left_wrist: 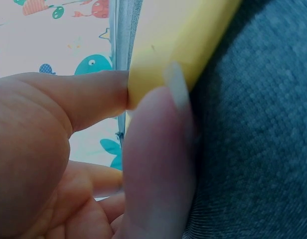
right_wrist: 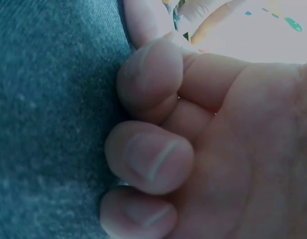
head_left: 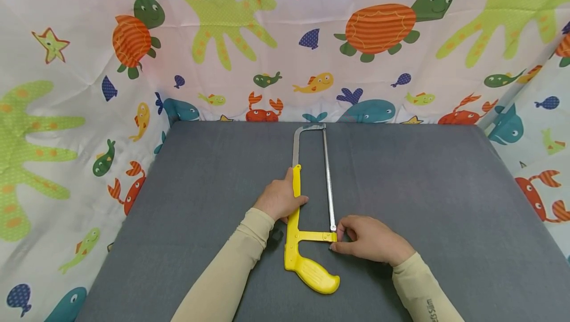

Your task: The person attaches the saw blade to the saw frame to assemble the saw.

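A hacksaw with a yellow handle and frame [head_left: 292, 235] lies on the grey surface, its silver bow [head_left: 296, 146] pointing away from me. The metal blade [head_left: 328, 178] runs along its right side. My left hand [head_left: 279, 199] grips the yellow frame above the handle, thumb across it. In the left wrist view, the yellow frame [left_wrist: 168, 45] sits between thumb and fingers. My right hand [head_left: 374, 239] pinches at the right end of the yellow crossbar, by the blade's near end. What exactly lies between those fingertips is hidden. The right wrist view shows curled fingers [right_wrist: 148, 154].
A grey cloth-covered surface [head_left: 213, 173] spreads around the saw. Behind it and at both sides hangs a white curtain [head_left: 285, 35] printed with sea animals. Beige sleeves [head_left: 222, 272] cover both forearms.
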### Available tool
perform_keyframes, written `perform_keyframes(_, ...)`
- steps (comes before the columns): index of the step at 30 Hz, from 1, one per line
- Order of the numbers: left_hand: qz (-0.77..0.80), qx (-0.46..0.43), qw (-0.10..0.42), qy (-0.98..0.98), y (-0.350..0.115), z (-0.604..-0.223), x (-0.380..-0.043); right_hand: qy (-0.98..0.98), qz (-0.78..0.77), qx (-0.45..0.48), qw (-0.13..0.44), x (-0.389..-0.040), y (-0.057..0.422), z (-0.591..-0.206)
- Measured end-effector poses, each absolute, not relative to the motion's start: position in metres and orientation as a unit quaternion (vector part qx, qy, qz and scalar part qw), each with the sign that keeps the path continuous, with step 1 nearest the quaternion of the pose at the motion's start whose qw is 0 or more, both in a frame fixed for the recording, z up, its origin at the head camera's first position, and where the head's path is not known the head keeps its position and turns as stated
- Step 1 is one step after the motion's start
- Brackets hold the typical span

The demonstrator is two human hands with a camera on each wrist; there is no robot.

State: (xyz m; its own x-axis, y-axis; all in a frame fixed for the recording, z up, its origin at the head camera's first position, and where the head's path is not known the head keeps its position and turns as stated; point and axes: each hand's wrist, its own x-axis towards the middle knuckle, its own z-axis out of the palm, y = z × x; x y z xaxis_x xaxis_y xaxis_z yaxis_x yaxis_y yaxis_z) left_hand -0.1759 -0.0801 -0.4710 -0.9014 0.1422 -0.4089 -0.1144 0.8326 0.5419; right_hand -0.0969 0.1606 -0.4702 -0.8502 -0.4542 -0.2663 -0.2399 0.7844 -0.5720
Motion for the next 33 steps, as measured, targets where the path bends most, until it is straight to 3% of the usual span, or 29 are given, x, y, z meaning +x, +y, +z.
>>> perform_keyframes(33, 0.296, 0.017, 0.214, 0.931, -0.0806, -0.4686, -0.1735, 0.922, -0.273, -0.194, 0.192, -0.097, 0.1622, -0.4721)
